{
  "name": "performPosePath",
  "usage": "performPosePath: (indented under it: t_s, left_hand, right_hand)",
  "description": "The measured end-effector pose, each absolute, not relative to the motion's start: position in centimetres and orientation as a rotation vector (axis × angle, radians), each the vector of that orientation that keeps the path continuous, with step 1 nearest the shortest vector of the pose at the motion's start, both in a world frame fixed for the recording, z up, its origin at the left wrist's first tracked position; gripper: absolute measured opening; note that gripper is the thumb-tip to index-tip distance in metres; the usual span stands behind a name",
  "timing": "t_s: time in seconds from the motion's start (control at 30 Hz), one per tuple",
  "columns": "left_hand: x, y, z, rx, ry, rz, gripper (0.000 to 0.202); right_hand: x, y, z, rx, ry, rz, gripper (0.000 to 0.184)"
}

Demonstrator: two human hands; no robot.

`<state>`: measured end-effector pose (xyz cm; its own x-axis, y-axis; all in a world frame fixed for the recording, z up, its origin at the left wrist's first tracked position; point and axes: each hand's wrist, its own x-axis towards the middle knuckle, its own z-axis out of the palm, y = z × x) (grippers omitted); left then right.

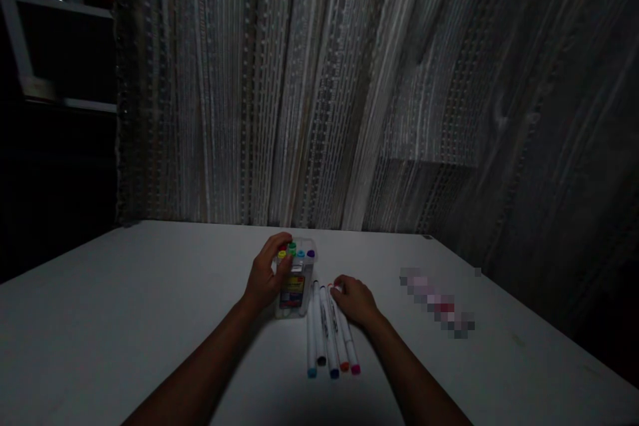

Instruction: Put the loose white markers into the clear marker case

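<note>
A clear plastic marker case with a dark printed label stands in front of me. Marker ends in yellow, green, light blue and purple show in its top. My left hand wraps round the case's upper left side, thumb in front and fingers behind. Just right of the case, several white markers lie side by side on the table, their light blue, black, dark blue, orange and pink ends towards me. My right hand rests at their far ends, fingertips closed on the rightmost marker, the pink-ended one; its far end is hidden.
The white table runs back to a striped, textured curtain. To the right on the table lies a pixelated pinkish and red item that I cannot make out. A dark window is at the upper left. The light is dim.
</note>
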<state>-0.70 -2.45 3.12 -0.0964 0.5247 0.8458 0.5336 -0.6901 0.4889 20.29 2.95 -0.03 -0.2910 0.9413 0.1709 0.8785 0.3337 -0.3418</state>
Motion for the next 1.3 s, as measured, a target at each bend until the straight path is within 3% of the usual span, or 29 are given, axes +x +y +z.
performPosePath:
  t_s: [0.53,0.83,1.3]
  left_hand:
    - [-0.7,-2.5,3.2,-2.11,-1.25,-1.961,0.03]
    - [-0.7,-2.5,3.1,-2.106,-1.249,-1.974,0.03]
    - [-0.6,-2.6,3.2,-2.118,-1.265,-1.966,0.029]
  right_hand:
    - [20.4,3.1,0.0,-1.632,-2.284,0.287,0.029]
    - [20.3,2.1,0.6,-1.524,-2.42,0.258,0.046]
    - [20.2,2.1,0.6,-1.589,-2.442,0.178,0.035]
